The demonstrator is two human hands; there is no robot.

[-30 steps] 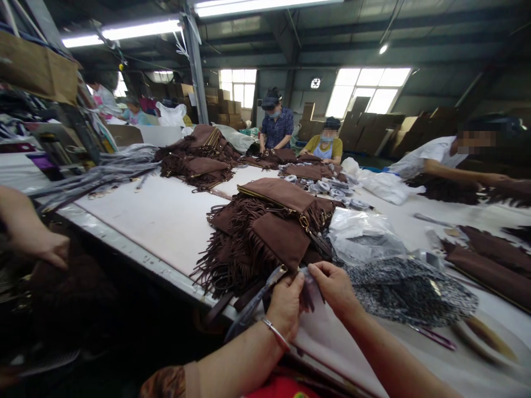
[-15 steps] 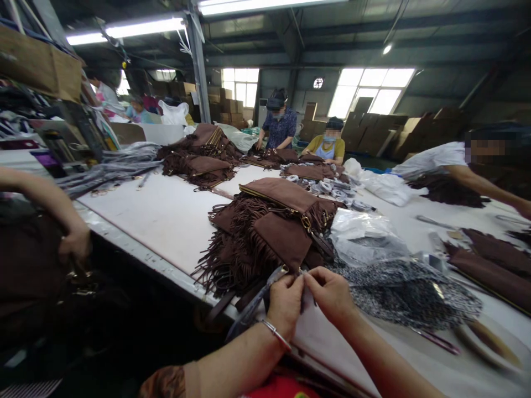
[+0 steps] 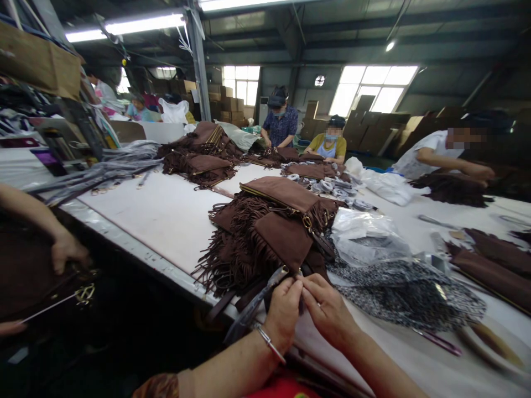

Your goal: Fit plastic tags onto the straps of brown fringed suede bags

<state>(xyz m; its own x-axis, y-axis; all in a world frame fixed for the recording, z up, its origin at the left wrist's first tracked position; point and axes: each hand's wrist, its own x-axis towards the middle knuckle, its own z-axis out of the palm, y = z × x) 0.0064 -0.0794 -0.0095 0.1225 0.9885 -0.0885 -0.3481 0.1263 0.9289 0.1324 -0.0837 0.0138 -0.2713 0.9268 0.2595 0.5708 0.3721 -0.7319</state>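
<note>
Brown fringed bags [image 3: 282, 235] with gold zips and rings lie stacked on the white table [image 3: 166, 215]. At the near corner of the top bag, my left hand [image 3: 286, 307] is closed, its thumb and fingertips pinched on something small. My right hand [image 3: 326, 307] is pinched against it, fingertip to fingertip. What the fingertips hold is too small to make out. A strap in greyish plastic wrap [image 3: 253, 309] with a gold end runs down beside my left hand.
Clear plastic [image 3: 365, 232] and black-and-white speckled material [image 3: 415, 293] lie right of the stack. A purple-handled tool [image 3: 440, 341] and a tape roll [image 3: 493, 342] are near right. Co-workers stand around; one person's hand [image 3: 68, 251] is at far left.
My right hand has come closer to my left, its fingers more curled. The far-left person now holds a thin rod by gold hardware. The person at right has drawn an arm back.
</note>
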